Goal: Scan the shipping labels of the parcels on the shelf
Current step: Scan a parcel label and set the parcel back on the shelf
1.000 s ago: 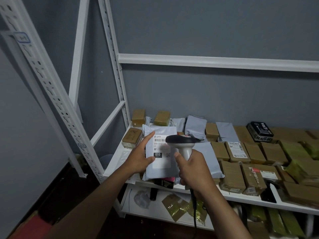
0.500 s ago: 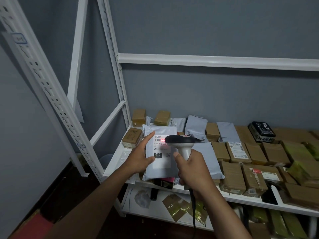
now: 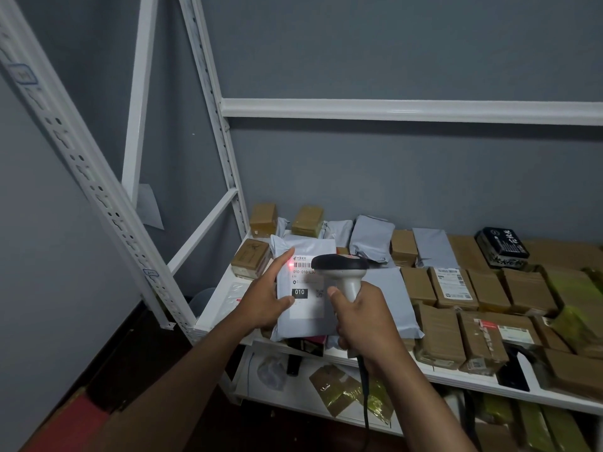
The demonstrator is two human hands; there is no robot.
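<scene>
Grey poly mailer (image 3: 306,308), judged soft and light, was held tilted above the shelf (image 3: 456,380) edge, pinched at its left margin by the left hand (image 3: 264,298), while the scanner (image 3: 342,272) was gripped by the right hand (image 3: 365,324).

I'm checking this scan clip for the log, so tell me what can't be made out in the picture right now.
Head view only:
- Label on the grey mailer: right part hidden behind the scanner; small print too small to read.
- Scanner trigger: covered by the right hand.
- Brown boxes at the right: cut off by the picture edge.
- Lower shelf: dim, partly hidden by both arms.
</scene>
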